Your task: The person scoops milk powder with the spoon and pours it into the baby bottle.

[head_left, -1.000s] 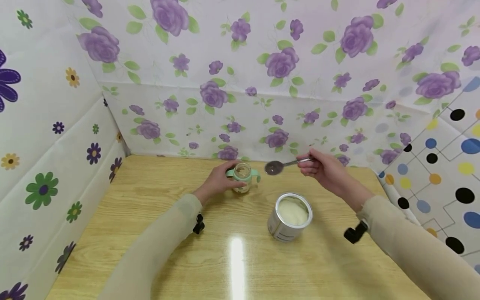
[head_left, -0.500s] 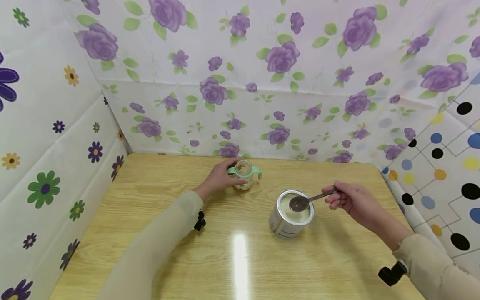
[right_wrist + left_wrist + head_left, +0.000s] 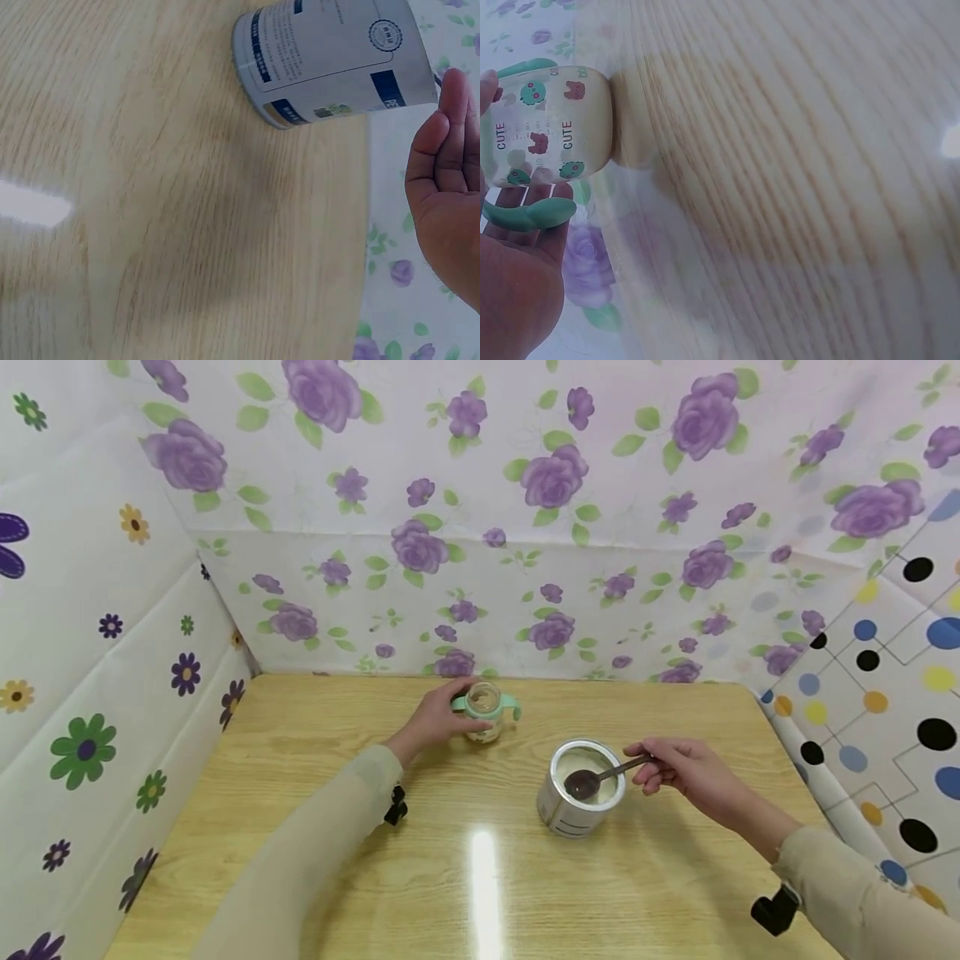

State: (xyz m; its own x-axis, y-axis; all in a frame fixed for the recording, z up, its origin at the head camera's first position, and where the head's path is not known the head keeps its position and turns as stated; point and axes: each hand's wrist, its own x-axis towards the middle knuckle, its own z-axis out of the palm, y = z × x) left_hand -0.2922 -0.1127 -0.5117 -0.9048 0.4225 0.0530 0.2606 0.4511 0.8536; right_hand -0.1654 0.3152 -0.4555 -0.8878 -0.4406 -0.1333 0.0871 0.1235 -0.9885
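My left hand (image 3: 442,714) grips a clear baby bottle (image 3: 551,124) with mint-green handles around its neck; it stands lidless on the table near the back. Cartoon prints and the word CUTE show on its side in the left wrist view. My right hand (image 3: 693,777) pinches the handle of a metal spoon (image 3: 583,785). The spoon's bowl is over the mouth of an open tin (image 3: 573,818) of pale powder; whether it touches the powder I cannot tell. In the right wrist view the printed tin (image 3: 337,60) is beside my hand (image 3: 450,180), and the spoon is mostly hidden.
All this stands on a light wood-grain table (image 3: 360,868) with a bright glare streak in front. Flower-printed sheeting (image 3: 337,585) rises behind and on the left; dotted sheeting (image 3: 885,727) borders the right side.
My right hand has brought the spoon from beside the bottle toward me and down over the tin, then slightly left into its opening. The left hand stays on the bottle.
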